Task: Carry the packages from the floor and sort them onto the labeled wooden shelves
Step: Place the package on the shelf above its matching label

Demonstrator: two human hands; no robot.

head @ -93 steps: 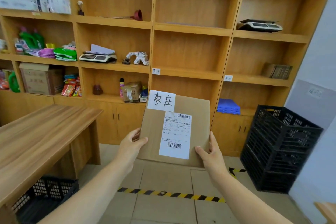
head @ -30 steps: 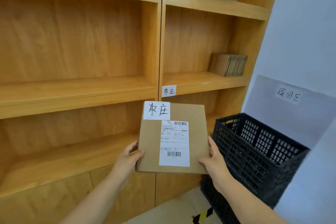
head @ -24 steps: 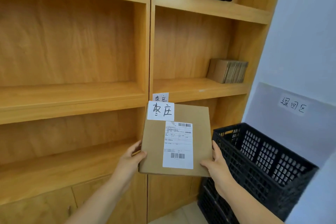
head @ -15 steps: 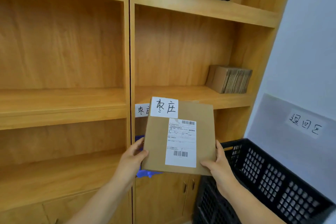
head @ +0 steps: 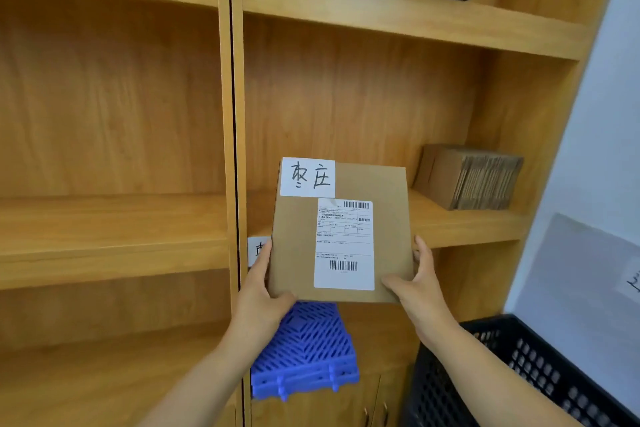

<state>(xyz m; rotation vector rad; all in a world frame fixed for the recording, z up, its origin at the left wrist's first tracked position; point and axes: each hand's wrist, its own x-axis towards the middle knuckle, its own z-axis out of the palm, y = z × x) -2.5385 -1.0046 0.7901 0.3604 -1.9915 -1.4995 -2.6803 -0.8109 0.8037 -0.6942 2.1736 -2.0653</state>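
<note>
- The box [head: 341, 236] is held upright in front of the right-hand bay, its printed face turned to the camera, most likely so the handwritten tag [head: 307, 177] can be read against the shelf label [head: 257, 251].
- The left hand [head: 265, 291] clamps the lower left edge, thumb on the front and fingers behind; it hides most of the label, so only a stroke of writing shows.
- The right hand [head: 417, 282] grips the lower right corner the same way (a two-sided hold keeps a flat carton from twisting).
- The box's bottom edge hangs below the middle shelf [head: 464, 225]; I judge it needs raising before it can slide in.
- A stack of flat cartons [head: 467, 177] sits at the shelf's right, so the free space is to the left.
- Below lie blue grid panels [head: 304, 350]; a black crate [head: 540, 371] stands to the right.
</note>
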